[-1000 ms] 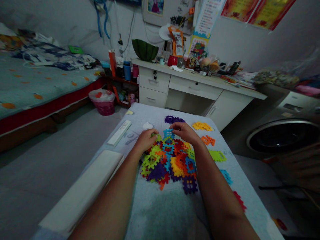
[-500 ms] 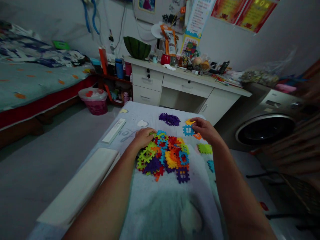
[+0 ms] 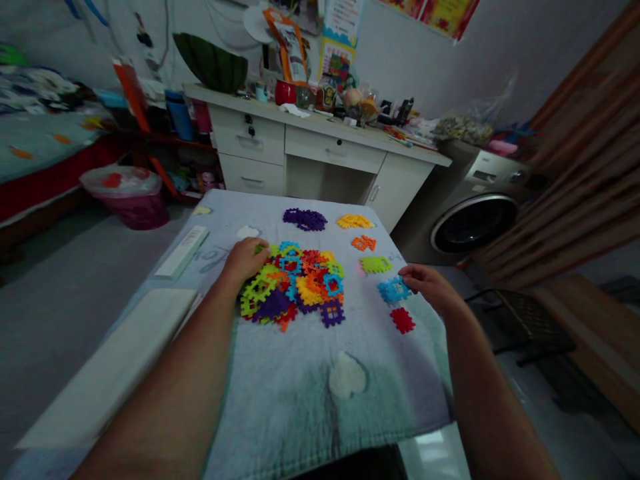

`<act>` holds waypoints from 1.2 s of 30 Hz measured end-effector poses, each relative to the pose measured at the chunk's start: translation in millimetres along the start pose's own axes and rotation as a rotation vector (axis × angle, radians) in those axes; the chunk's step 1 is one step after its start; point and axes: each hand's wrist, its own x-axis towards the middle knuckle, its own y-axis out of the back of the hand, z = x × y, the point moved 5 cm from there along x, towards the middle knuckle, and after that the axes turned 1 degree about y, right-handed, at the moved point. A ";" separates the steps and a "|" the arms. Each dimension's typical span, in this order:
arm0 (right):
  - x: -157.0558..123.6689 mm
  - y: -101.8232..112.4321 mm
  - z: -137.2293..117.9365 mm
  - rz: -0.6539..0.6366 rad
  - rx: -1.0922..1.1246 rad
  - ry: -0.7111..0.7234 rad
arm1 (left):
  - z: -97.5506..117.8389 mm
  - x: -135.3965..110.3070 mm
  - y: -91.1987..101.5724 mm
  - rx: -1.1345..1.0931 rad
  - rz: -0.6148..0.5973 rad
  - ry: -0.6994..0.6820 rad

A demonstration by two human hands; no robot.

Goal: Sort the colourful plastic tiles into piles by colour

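Note:
A heap of mixed coloured plastic interlocking tiles (image 3: 293, 287) lies in the middle of a towel-covered table (image 3: 300, 387). My left hand (image 3: 245, 260) rests curled on the heap's left edge, touching a green tile. My right hand (image 3: 430, 285) is at the table's right side, fingertips on a small blue pile (image 3: 393, 291). Sorted piles line the right side: purple (image 3: 304, 219), yellow (image 3: 354, 221), orange (image 3: 363, 243), light green (image 3: 375, 265) and red (image 3: 403, 320).
A long white box (image 3: 183, 251) and a large white slab (image 3: 110, 367) lie along the table's left edge. A white desk (image 3: 320, 143) with clutter stands behind, a washing machine (image 3: 473, 213) to the right, a pink bin (image 3: 133, 197) and bed at left.
My right hand carried a blue tile from the heap to the blue pile at the right. The camera has turned to the right. My left hand stayed on the heap.

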 end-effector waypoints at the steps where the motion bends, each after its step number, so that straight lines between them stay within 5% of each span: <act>1: -6.7 2.7 5.8 -0.007 0.004 -0.017 | -0.9 -0.1 0.6 -0.008 0.000 0.011; 10: -38.4 5.6 46.3 -0.054 0.049 -0.129 | -11.0 -2.3 -2.3 -0.191 -0.041 0.007; 19: -38.2 3.7 51.9 -0.047 0.009 -0.091 | -14.5 -14.2 -1.0 -0.295 0.024 0.196; 27: -0.6 3.8 44.3 0.135 0.101 -0.016 | -15.7 -14.5 -1.0 -0.288 0.041 0.216; 36: 16.6 3.3 60.0 0.326 -0.272 0.084 | -7.6 -15.9 4.5 -0.266 0.035 0.204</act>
